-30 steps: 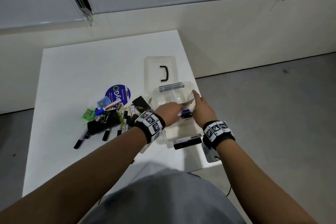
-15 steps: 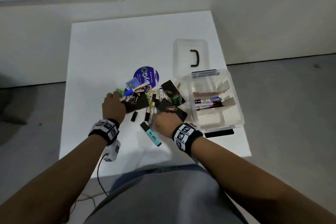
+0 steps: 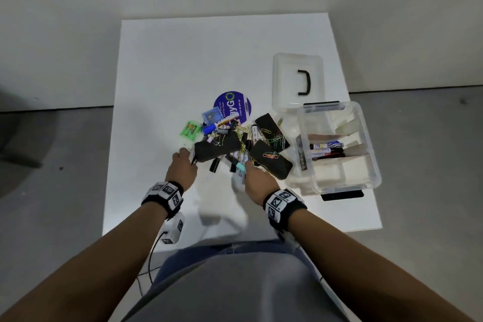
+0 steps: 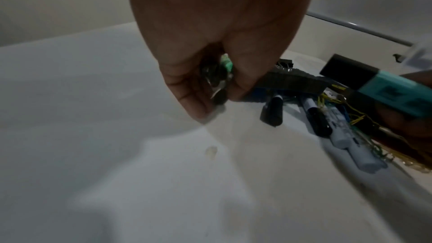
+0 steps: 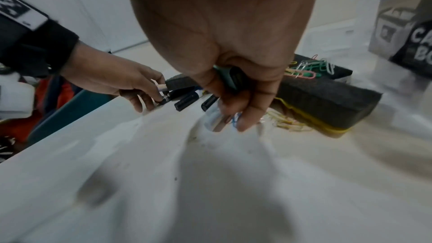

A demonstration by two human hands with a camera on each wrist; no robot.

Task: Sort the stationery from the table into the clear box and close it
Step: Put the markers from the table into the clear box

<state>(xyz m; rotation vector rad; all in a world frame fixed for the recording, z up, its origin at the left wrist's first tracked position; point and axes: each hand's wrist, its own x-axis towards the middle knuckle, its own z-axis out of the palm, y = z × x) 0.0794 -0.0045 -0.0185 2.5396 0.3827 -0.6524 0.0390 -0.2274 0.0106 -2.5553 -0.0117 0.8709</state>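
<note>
The stationery pile (image 3: 235,138) lies mid-table: markers, paper clips (image 3: 274,138) and black foam erasers (image 3: 217,148). My left hand (image 3: 187,157) is at the pile's near left end, fingers curled round a black pen (image 5: 168,96); the left wrist view shows the left hand (image 4: 215,99) closed on it. My right hand (image 3: 248,167) grips a teal highlighter (image 4: 392,95) with a black cap, plus a white marker (image 5: 212,119), just above the table. The clear box (image 3: 372,162) stands open at the right, several pens (image 3: 326,150) in one compartment.
The box lid (image 3: 287,81) with its black handle lies open behind the box. A purple round card (image 3: 236,104), a green case (image 3: 190,129) and a blue case (image 3: 211,116) sit at the pile's far side. The box stands near the table's right edge.
Both hands left the box and came to the pile. The teal highlighter that lay on the table is now in my right hand. My left hand shifted nearer and took the black pen.
</note>
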